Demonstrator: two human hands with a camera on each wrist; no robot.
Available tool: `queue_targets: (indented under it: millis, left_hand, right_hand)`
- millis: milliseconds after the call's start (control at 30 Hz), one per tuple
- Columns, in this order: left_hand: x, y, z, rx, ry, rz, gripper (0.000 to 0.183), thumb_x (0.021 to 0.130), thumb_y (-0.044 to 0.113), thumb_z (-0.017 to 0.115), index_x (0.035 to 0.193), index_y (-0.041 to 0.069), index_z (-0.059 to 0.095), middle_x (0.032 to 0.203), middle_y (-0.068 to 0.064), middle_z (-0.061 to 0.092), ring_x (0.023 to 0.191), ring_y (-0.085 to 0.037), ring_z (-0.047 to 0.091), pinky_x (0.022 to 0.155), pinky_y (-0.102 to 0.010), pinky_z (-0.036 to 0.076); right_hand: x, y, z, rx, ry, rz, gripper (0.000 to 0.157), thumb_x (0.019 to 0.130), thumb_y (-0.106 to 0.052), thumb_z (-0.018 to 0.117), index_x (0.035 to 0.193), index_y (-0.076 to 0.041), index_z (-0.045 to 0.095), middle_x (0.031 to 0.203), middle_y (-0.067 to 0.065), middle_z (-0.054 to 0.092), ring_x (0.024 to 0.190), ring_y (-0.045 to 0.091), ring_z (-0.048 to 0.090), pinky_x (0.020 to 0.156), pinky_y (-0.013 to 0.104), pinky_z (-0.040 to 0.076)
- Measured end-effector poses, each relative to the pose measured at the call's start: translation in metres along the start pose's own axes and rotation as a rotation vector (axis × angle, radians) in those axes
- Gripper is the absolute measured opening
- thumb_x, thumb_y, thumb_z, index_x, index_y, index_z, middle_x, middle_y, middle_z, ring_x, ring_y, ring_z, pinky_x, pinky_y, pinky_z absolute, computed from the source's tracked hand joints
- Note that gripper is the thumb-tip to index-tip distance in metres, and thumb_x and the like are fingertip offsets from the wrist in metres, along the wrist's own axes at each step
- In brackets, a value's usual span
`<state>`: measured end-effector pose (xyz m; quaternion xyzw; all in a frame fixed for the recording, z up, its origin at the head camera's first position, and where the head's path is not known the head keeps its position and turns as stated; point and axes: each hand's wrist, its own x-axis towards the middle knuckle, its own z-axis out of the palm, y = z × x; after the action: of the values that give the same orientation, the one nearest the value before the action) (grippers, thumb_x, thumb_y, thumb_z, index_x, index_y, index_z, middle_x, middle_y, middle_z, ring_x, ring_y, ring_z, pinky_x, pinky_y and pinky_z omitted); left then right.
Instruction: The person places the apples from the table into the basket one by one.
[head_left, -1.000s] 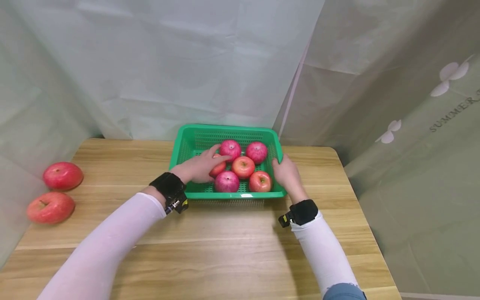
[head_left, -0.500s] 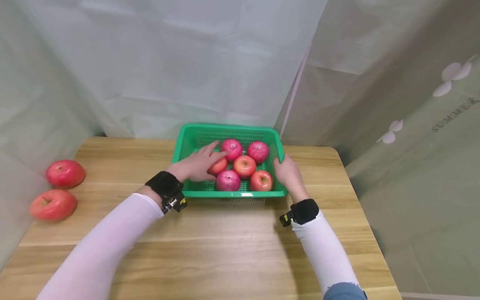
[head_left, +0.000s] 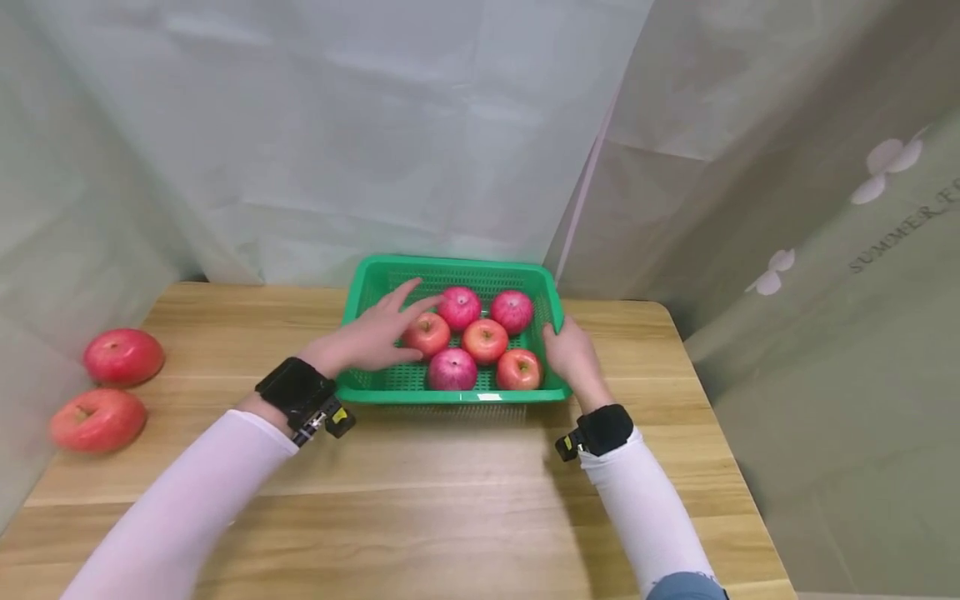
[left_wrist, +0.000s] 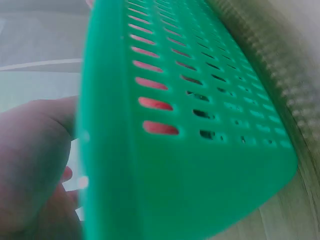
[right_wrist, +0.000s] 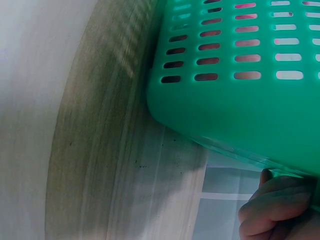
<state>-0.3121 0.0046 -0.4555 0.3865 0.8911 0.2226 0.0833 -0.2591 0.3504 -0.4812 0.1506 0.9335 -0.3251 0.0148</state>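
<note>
Toward the back of the table sits a green slotted plastic basket (head_left: 461,397) holding several red apples. My left hand (head_left: 378,333) reaches over its left side with fingers spread, beside the leftmost apple (head_left: 427,335), holding nothing. In the left wrist view, the left hand (left_wrist: 30,155) shows past the basket's rim (left_wrist: 107,150). My right hand (head_left: 573,357) grips the basket's right rim, its thumb over the edge. Curled fingers of the right hand (right_wrist: 280,205) show below the rim in the right wrist view.
Two more apples, one farther back (head_left: 123,357) and one nearer (head_left: 99,420), lie at the left edge of the wooden table (head_left: 450,517). A pale curtain (head_left: 375,125) hangs right behind the table and on both sides.
My left hand has drawn back to the left off the leftmost apple and spread its fingers, leaving it in the basket. The right hand still grips the rim.
</note>
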Motion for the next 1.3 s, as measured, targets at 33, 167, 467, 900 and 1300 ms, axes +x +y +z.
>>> queue_targets:
  millis: [33,167,467,900,1300]
  left_hand:
    - [-0.002,-0.001,-0.001,-0.003,0.012,0.007,0.091,0.097,0.022,0.081,0.170,0.017,0.027,0.175,-0.026,0.003,0.157,-0.054,0.016,0.116,-0.075,0.032]
    - [-0.019,-0.005,-0.005,-0.015,0.067,0.036,0.090,0.098,0.021,0.080,0.170,0.016,0.026,0.175,-0.025,0.002,0.158,-0.053,0.014,0.116,-0.074,0.032]
    - [-0.065,-0.009,-0.012,-0.055,0.122,0.044,0.092,0.097,0.018,0.081,0.170,0.015,0.024,0.175,-0.023,0.002,0.157,-0.054,0.016,0.112,-0.073,0.039]
    - [-0.144,-0.039,-0.027,-0.120,0.296,-0.049,0.096,0.092,0.009,0.084,0.169,0.013,0.026,0.172,-0.029,0.005,0.150,-0.062,0.018,0.103,-0.087,0.030]
    - [-0.220,-0.089,-0.017,-0.077,0.337,-0.198,0.093,0.093,0.013,0.083,0.168,0.007,0.028,0.167,-0.037,0.017,0.148,-0.066,0.018,0.109,-0.087,0.018]
  right_hand:
    - [0.001,0.000,0.000,0.000,0.004,-0.001,0.062,0.112,-0.042,0.038,0.155,0.003,0.041,0.139,0.025,0.058,0.116,0.038,0.059,0.093,0.053,0.054]
    - [0.001,-0.003,0.003,-0.007,0.010,-0.012,0.062,0.112,-0.041,0.040,0.155,0.003,0.042,0.139,0.026,0.059,0.118,0.039,0.061,0.095,0.056,0.054]
    - [0.003,-0.008,0.006,-0.012,-0.002,-0.028,0.060,0.112,-0.040,0.040,0.151,0.005,0.044,0.134,0.026,0.060,0.116,0.039,0.061,0.094,0.054,0.053]
    - [0.007,-0.001,-0.008,-0.008,0.003,-0.032,0.057,0.113,-0.040,0.039,0.147,0.006,0.046,0.131,0.027,0.060,0.112,0.038,0.060,0.091,0.053,0.052]
    - [0.003,0.008,-0.013,0.047,0.021,-0.016,0.051,0.112,-0.041,0.040,0.136,0.001,0.053,0.120,0.022,0.062,0.105,0.037,0.060,0.085,0.050,0.053]
